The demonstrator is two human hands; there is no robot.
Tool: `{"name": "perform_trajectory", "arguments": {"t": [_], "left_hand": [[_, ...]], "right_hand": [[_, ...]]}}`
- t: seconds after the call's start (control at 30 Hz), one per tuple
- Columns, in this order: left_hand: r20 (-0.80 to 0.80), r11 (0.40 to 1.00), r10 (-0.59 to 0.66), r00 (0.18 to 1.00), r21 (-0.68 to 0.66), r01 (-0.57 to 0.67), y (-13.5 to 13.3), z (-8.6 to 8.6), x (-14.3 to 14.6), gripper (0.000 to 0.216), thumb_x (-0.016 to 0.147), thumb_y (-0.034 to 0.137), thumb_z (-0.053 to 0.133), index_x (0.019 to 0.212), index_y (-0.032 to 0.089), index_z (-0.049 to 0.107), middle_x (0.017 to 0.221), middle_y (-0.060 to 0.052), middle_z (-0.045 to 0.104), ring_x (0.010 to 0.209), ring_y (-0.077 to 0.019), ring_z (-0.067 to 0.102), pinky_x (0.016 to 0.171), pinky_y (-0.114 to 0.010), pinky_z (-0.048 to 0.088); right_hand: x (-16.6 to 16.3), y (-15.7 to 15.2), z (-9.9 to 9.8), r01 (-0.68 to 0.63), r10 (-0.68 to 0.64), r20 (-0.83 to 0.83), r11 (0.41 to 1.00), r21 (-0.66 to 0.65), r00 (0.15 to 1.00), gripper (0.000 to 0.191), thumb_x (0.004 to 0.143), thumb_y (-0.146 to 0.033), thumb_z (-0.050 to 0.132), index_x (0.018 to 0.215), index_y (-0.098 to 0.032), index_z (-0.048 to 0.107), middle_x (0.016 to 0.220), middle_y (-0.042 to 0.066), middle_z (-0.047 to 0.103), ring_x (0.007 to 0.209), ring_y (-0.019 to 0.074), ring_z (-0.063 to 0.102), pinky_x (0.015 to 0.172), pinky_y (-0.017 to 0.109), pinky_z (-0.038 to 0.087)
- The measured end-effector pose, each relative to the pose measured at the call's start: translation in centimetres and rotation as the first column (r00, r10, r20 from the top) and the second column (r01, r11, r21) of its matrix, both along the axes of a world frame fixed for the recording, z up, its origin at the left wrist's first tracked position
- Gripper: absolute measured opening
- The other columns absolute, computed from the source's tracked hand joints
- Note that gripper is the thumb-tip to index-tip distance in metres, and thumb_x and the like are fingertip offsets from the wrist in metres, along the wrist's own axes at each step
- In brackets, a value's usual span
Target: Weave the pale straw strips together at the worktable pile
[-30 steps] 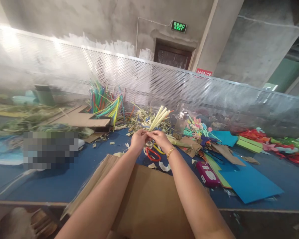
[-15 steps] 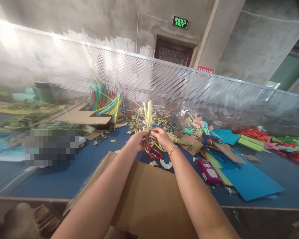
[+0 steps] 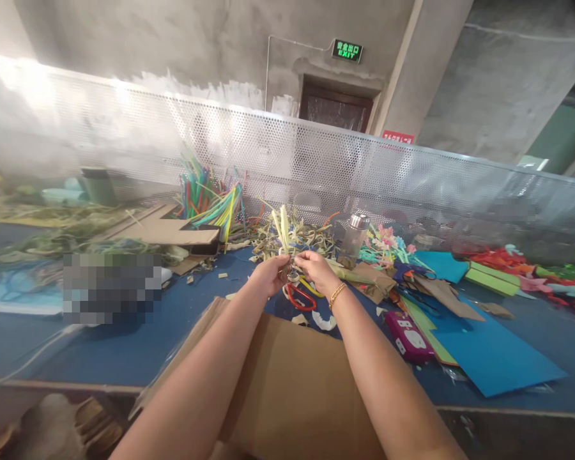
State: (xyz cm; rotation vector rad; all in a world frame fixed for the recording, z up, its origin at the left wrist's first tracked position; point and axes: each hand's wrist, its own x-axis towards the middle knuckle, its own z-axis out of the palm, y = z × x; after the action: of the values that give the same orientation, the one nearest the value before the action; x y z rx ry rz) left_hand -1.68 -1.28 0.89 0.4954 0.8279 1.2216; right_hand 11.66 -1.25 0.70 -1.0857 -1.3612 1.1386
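Cardboard (image 3: 287,383) lies nearest you, its lower part cut off under your forearms. Past it, your left hand (image 3: 267,276) and right hand (image 3: 320,271) pinch the base of upright pale green strips (image 3: 283,225) above the blue table (image 3: 124,345). A red loop (image 3: 301,298) below them is partly hidden.

Bunch of pale yellow-green strips (image 3: 283,229), upright and slightly fanned, pinched at its base
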Motion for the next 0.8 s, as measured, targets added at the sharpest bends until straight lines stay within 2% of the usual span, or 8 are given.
{"name": "perform_trajectory", "arguments": {"t": [0.07, 0.2, 0.33, 0.4, 0.47, 0.57, 0.7, 0.8], "left_hand": [[-0.002, 1.000, -0.003, 1.000, 0.029, 0.003, 0.1, -0.2, 0.0, 0.013, 0.071, 0.012, 0.071, 0.076, 0.014, 0.059, 0.057, 0.000, 0.058, 0.044, -0.0074, 0.053, 0.041, -0.015, 0.043], [-0.041, 0.997, 0.000, 0.999, 0.079, 0.004, 0.1, -0.4, -0.1, 0.013, 0.071, 0.014, 0.071, 0.078, 0.013, 0.060, 0.057, -0.001, 0.059, 0.044, -0.0085, 0.054, 0.039, -0.016, 0.041], [-0.066, 0.993, 0.004, 0.998, 0.115, 0.004, 0.1, -0.4, -0.2, 0.013, 0.070, 0.013, 0.072, 0.074, 0.012, 0.059, 0.056, -0.001, 0.059, 0.043, -0.0081, 0.053, 0.040, -0.017, 0.040], [-0.066, 0.992, -0.001, 0.998, 0.124, 0.009, 0.1, -0.4, -0.2, 0.014, 0.069, 0.011, 0.072, 0.071, 0.012, 0.058, 0.056, -0.001, 0.059, 0.043, -0.0078, 0.053, 0.041, -0.017, 0.041], [-0.066, 0.993, -0.005, 0.998, 0.118, 0.012, 0.1, -0.4, -0.2, 0.013, 0.071, 0.008, 0.070, 0.071, 0.012, 0.057, 0.057, 0.000, 0.059, 0.044, -0.0074, 0.053, 0.042, -0.017, 0.041], [-0.061, 0.992, -0.005, 0.998, 0.128, 0.012, 0.1, -0.4, -0.2, 0.014, 0.072, 0.006, 0.067, 0.074, 0.013, 0.055, 0.059, 0.001, 0.058, 0.046, -0.0059, 0.054, 0.044, -0.015, 0.042], [-0.127, 0.968, -0.012, 0.992, 0.246, 0.043, -0.1, -0.8, 0.1, 0.027, 0.067, 0.010, 0.073, 0.080, 0.018, 0.050, 0.062, 0.003, 0.058, 0.050, -0.0053, 0.054, 0.047, -0.014, 0.041], [-0.323, 0.917, 0.036, 0.946, 0.386, 0.097, 0.0, -1.4, 0.3, 0.033, 0.064, 0.016, 0.076, 0.085, 0.020, 0.052, 0.058, 0.006, 0.055, 0.044, -0.0055, 0.049, 0.042, -0.015, 0.036]], "right_hand": [[-0.2, -0.2, 0.0, 0.004, -0.004, 0.005, 1.000, -0.026, 1.000, 0.023, 0.070, -0.034, 0.069, 0.075, -0.017, 0.055, 0.057, -0.006, 0.051, 0.050, 0.0063, 0.043, 0.052, 0.020, 0.036], [-0.6, 0.0, -0.7, -0.037, 0.032, 0.059, 0.996, 0.077, 0.998, 0.036, 0.056, -0.031, 0.081, 0.080, -0.017, 0.059, 0.076, -0.001, 0.063, 0.068, 0.0101, 0.056, 0.066, 0.023, 0.044], [-0.5, 0.3, -1.0, -0.065, 0.057, 0.083, 0.993, 0.099, 0.995, 0.032, 0.056, -0.032, 0.081, 0.074, -0.014, 0.062, 0.073, 0.000, 0.064, 0.067, 0.0102, 0.056, 0.067, 0.024, 0.045], [-0.2, 0.1, -0.8, -0.065, 0.060, 0.085, 0.996, 0.055, 0.995, 0.028, 0.059, -0.032, 0.079, 0.070, -0.013, 0.062, 0.065, -0.002, 0.061, 0.057, 0.0069, 0.050, 0.057, 0.021, 0.041], [0.1, -0.1, -0.4, -0.076, 0.078, 0.063, 0.997, -0.026, 0.995, 0.024, 0.063, -0.031, 0.076, 0.068, -0.014, 0.060, 0.055, -0.005, 0.053, 0.045, 0.0035, 0.039, 0.044, 0.018, 0.031], [0.4, -0.3, 0.2, -0.154, 0.141, -0.100, 0.979, -0.136, 0.985, 0.022, 0.067, -0.028, 0.073, 0.071, -0.017, 0.055, 0.050, -0.009, 0.043, 0.037, 0.0015, 0.023, 0.036, 0.017, 0.014], [0.5, 0.0, 0.5, -0.184, 0.127, -0.334, 0.972, -0.143, 0.934, 0.017, 0.071, -0.024, 0.068, 0.073, -0.018, 0.052, 0.051, -0.009, 0.040, 0.036, 0.0019, 0.020, 0.034, 0.016, 0.011], [0.5, 0.2, 0.5, -0.132, 0.080, -0.339, 0.982, -0.135, 0.938, 0.014, 0.073, -0.022, 0.065, 0.071, -0.018, 0.052, 0.049, -0.010, 0.035, 0.036, 0.0023, 0.018, 0.034, 0.016, 0.010]]}}
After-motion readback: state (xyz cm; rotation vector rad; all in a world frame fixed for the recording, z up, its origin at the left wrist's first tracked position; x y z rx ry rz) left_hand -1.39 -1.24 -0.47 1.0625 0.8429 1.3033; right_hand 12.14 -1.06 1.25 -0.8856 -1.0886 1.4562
